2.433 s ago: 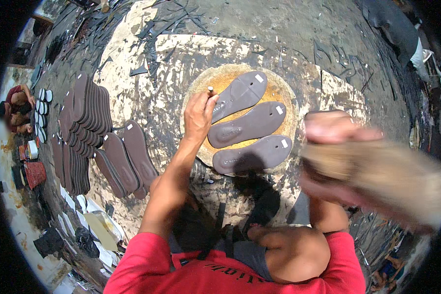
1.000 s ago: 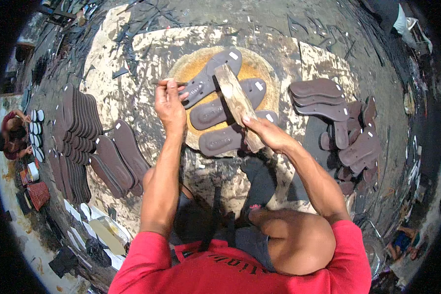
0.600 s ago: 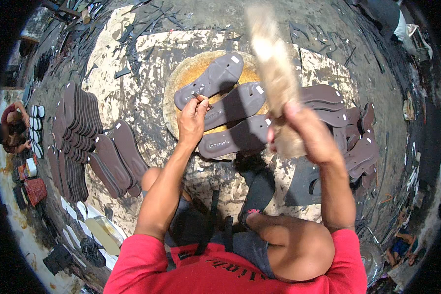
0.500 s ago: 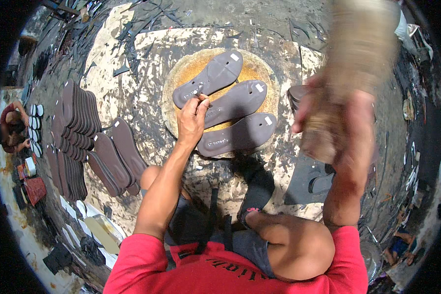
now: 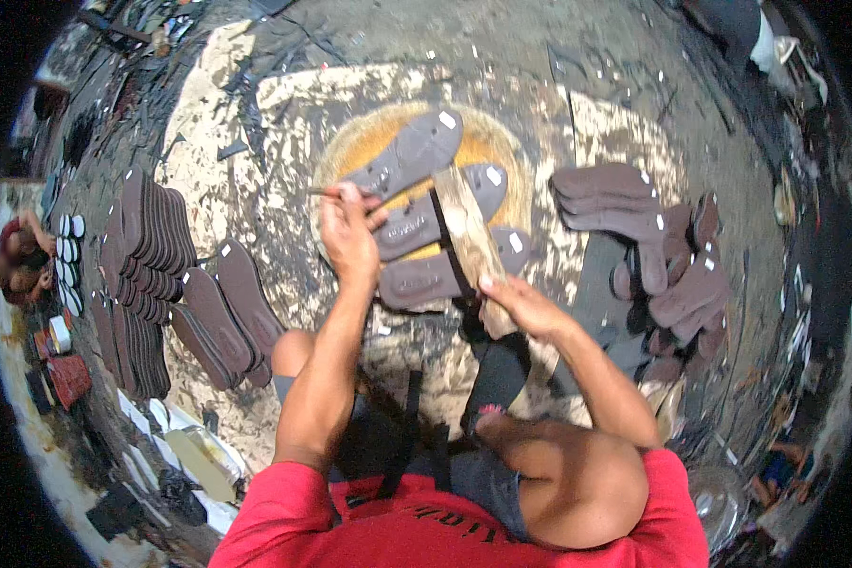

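Note:
Three brown shoe soles, the far one [image 5: 412,147], the middle one [image 5: 412,225] and the near one [image 5: 421,280], lie side by side on a round, yellowish block [image 5: 346,151]. My left hand [image 5: 352,237] is closed in a pinch over the block's left edge, by the far sole's rounded end. A thin dark rod [image 5: 328,192] sticks out leftward from its fingers; its kind is unclear. My right hand [image 5: 530,308] grips the near end of a rough wooden club [image 5: 471,232], which slants across the middle and near soles and hides part of both.
Stacked brown soles [image 5: 151,227] stand at the left, with more soles [image 5: 222,308] beside my knee. On the right lie a short stack [image 5: 606,197] and a loose heap of soles [image 5: 691,293]. A person [image 5: 21,251] sits at the far left edge. Dark scraps litter the floor.
My right hand with the club has come down from high on the right to the soles. My left hand has shifted slightly left, and the rod has tipped sideways.

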`<state>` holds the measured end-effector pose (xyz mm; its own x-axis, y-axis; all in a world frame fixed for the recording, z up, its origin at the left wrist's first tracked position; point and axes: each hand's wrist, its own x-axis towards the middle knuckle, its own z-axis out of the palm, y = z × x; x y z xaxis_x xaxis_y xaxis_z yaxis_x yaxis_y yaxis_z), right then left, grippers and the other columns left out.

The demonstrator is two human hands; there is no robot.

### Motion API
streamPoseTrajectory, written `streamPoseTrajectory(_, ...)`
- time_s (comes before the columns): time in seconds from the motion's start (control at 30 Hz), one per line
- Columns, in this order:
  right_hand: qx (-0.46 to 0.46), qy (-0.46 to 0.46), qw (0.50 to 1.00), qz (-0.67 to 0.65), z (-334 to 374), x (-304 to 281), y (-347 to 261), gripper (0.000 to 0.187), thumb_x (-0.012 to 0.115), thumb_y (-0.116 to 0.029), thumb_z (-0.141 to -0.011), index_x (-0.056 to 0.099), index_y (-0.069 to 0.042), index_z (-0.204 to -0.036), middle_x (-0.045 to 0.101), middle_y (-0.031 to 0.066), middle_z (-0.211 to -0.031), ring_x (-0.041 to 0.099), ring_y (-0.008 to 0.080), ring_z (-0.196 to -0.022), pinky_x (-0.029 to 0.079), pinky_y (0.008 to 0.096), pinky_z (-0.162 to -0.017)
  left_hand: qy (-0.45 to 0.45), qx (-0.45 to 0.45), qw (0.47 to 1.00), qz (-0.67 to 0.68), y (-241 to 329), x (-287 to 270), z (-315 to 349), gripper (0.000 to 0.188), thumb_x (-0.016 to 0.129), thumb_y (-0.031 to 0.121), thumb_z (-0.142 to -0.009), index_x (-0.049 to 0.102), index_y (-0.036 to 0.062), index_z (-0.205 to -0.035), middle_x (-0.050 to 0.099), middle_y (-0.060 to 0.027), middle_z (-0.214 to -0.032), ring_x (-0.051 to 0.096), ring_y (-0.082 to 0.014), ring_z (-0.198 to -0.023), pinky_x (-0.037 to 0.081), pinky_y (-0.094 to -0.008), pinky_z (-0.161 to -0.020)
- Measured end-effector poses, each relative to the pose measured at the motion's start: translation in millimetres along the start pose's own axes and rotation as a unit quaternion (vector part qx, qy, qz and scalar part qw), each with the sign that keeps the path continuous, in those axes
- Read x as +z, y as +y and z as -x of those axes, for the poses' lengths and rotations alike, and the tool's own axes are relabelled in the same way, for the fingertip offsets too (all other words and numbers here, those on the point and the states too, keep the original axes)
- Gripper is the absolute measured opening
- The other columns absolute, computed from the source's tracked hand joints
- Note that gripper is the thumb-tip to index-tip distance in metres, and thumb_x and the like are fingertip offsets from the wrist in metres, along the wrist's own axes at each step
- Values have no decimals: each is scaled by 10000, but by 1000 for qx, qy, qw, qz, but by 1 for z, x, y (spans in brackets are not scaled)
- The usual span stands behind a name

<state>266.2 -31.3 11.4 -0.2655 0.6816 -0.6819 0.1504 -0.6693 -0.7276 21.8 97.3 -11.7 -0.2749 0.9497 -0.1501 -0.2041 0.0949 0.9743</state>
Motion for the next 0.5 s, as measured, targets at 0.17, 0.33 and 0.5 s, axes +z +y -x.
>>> streamPoseTrajectory(0.17, 28, -22, 991, -132, -5, 8, 22, 677, 568, -514, -1052, 540, 29, -1456, 635, 132, -1355, 570, 225, -1247, 426, 366, -1093, -198, 25, 945, -260, 1, -9, 25, 208, 619, 189, -1064, 652, -12, -1102, 709, -66, -905, 699, -147, -795, 573, -300, -734)
streamPoseTrajectory(0.33, -70, 4, 991, -117, 48, 11, -61, 442, 663, -395, -1023, 592, 0, -1208, 706, 88, -917, 709, 180, -848, 587, 321, -782, -205, 128, 924, -298, -10, -19, 29, 178, 645, 145, -1029, 675, -20, -1087, 727, -133, -911, 727, -195, -806, 559, -341, -722)
streamPoseTrajectory(0.5, -300, 249, 917, -84, 125, 23, -175, 580, 662, -412, -1000, 569, 71, -1307, 721, 146, -1041, 712, 224, -948, 571, 343, -874, -228, 220, 884, -342, -19, -21, 27, 156, 667, 122, -1003, 693, -7, -1087, 722, -166, -939, 729, -293, -834, 559, -375, -735)
